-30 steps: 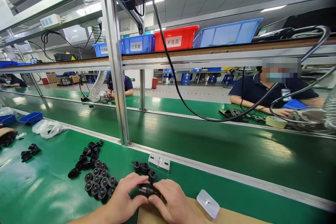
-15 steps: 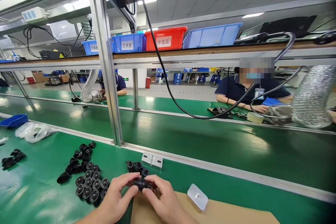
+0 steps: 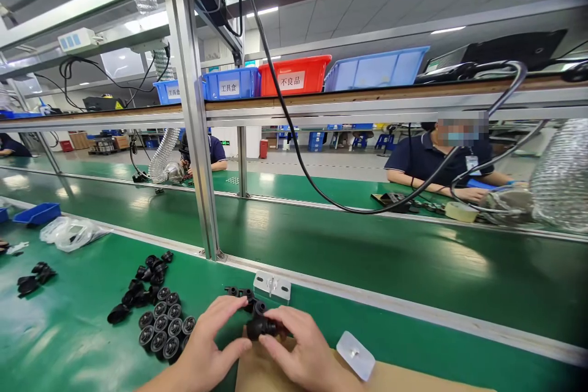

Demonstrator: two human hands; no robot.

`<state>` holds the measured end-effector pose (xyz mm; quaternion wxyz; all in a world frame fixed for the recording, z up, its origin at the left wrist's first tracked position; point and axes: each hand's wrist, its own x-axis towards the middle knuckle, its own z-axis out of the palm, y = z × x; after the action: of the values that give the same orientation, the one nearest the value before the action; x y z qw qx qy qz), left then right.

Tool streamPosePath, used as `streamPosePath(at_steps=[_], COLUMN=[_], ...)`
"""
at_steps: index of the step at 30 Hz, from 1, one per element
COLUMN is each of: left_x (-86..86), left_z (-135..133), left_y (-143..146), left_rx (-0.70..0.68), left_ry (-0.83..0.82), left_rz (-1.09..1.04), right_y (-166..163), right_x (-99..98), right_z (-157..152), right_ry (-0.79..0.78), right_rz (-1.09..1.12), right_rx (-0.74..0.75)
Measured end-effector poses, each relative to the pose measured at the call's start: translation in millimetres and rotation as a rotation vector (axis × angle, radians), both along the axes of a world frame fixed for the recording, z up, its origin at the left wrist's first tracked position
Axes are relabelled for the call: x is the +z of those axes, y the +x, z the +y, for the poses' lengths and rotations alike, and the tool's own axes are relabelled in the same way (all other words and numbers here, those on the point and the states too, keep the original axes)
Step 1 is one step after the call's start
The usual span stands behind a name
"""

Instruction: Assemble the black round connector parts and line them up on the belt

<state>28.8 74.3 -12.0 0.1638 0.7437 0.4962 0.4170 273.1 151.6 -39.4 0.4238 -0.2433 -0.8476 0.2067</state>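
Observation:
Both hands meet low in the middle of the head view around one small black plastic part. My left hand pinches it from the left with thumb and fingers. My right hand grips its right side, fingers curled. Under the hands lies a brown cardboard sheet. Just left of my left hand stand several round black caps in rows, and a loose heap of black parts lies behind them. A few more black parts sit just beyond my fingers.
A small metal block and a pale plastic piece lie near the hands on the green bench. An aluminium post rises ahead. A plastic bag and blue tray sit far left. Other people work across the conveyor.
The black part has been turned between my fingers, one end now pointing up. The view shifted slightly; my hands stay in the same spot.

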Motion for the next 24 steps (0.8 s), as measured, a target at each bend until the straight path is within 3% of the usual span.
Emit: streamPosePath(at_steps=[3,7,11,17,21,24], left_x=[7.9,3.1,0.6,7.3,-1.1,-7.4], left_z=[3,6,5,2,7,11], left_y=[-3,-7,-5,3,-3,-5], left_rx=[0.020,0.056,0.088,0.111,0.147,0.083], left_ry=[-0.012,0.028,0.088,0.085,0.079,0.027], left_rz=[0.095,0.257,0.463,0.574,0.525,0.510], right_y=[15,22,14,2,1,-3], right_x=[9.4,12.2,9.0,7.3,11.7,11.9], right_z=[14,26,25,14,10,11], right_ry=[0.210,0.250,0.142,-0.144,-0.146,-0.142], right_rz=[-0.306,-0.458,-0.461,-0.425,-0.428,-0.417], right_rx=[-0.098,-0.229,-0.221,-0.053,0.040,0.058])
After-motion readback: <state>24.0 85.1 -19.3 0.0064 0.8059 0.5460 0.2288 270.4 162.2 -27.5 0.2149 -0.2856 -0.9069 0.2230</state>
